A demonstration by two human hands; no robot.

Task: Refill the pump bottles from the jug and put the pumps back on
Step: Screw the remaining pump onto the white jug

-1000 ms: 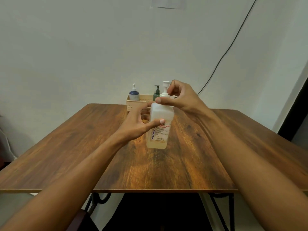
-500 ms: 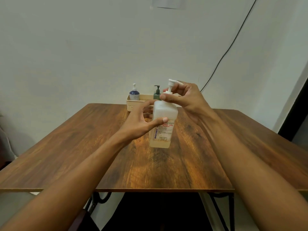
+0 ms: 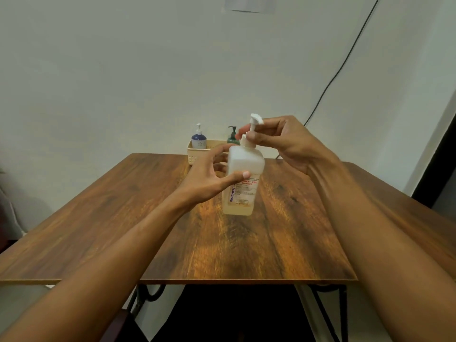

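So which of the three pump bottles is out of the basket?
The large translucent bottle, gripped by both hands over the table; the blue and green ones sit in the basket.

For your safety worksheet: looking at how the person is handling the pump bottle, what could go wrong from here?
1. The translucent bottle appears lifted and tilted in the left hand; it could slip onto the table.
2. The right hand is pinching the white pump; if it comes free while tilted, liquid may spill.

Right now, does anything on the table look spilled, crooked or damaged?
No spill or damage shows on the table. The big bottle leans slightly in the left hand, while the right hand grips its pump. The two small bottles stand upright in the basket.
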